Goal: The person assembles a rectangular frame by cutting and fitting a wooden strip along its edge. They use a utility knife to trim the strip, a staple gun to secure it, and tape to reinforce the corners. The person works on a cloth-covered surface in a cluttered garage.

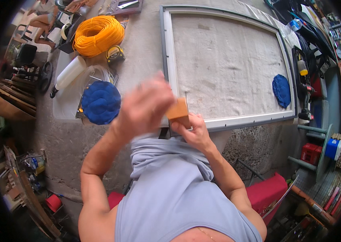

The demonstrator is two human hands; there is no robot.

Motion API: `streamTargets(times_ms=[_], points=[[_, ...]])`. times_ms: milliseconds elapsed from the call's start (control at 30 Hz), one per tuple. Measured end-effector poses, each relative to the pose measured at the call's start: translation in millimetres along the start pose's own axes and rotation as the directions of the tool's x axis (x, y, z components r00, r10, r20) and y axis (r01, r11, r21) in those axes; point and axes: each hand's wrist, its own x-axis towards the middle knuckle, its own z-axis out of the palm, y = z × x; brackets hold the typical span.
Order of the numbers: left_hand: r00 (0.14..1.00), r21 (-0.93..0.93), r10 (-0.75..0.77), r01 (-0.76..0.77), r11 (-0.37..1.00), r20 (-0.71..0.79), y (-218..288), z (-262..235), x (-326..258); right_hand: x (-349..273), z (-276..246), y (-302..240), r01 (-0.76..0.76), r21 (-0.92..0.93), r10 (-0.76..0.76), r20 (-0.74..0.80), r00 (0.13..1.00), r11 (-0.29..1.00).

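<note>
On the concrete bench (146, 52), at twelve to two o'clock, a large frame (166, 52) lies flat, grey outside and white inside, with pale mesh (227, 60) across its opening. Its near rail runs from centre toward three o'clock.

At six o'clock, the person's grey shirt (170, 193) fills the lower middle, and both forearms rise from it toward centre.

At eleven o'clock sits a coil of orange cord (97, 35), with a yellow tape measure (115, 54) just beside it at its five o'clock. A white tube (69, 72) lies at ten o'clock. A round blue pad (101, 103) rests at nine o'clock of the hands, near the left wrist. A second blue pad (281, 90) lies on the mesh at three o'clock, well apart from the hands.

At centre, the left hand (144, 107) is motion-blurred, fingers curled; it sits against the left side of the block, but whether it grips cannot be told. The right hand (192, 131) has its fingers closed on the lower part of a small orange-brown block (178, 109), thumb (186, 124) on the near face. The block stands at the frame's near left corner, over the rail. A thin metal pin (186, 95) sticks up just behind the block, at its one o'clock. The hands and block hide the corner itself.
</note>
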Motion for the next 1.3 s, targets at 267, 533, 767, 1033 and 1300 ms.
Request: streamTargets(times_ms=[267, 533, 767, 1033, 1300], points=[[0.962, 0.082, -0.269, 0.265, 0.961, 0.043, -250, 59, 66, 122, -5, -15, 0.195, -0.138, -0.216, -0.158, 0.963, 0.971], [0.950, 0.261, -0.310, 0.309, 0.914, -0.039, -369, 116, 112, 254, -25, -13, 0.128, 0.389, -0.033, -0.240, 0.970, 0.912], [0.980, 0.227, -0.177, 0.194, 0.954, -0.096, -403, 136, 115, 283, -40, -11, 0.067, 0.420, 0.018, -0.196, 0.980, 0.905], [0.964, 0.208, -0.259, 0.265, 0.942, -0.052, -397, 134, 116, 285, -47, -14, 0.030, 0.445, 0.051, -0.169, 0.984, 0.895], [0.955, 0.076, -0.291, 0.295, 0.952, -0.060, -402, 133, 112, 285, -42, -14, 0.013, 0.445, 0.066, -0.162, 0.985, 0.895]])
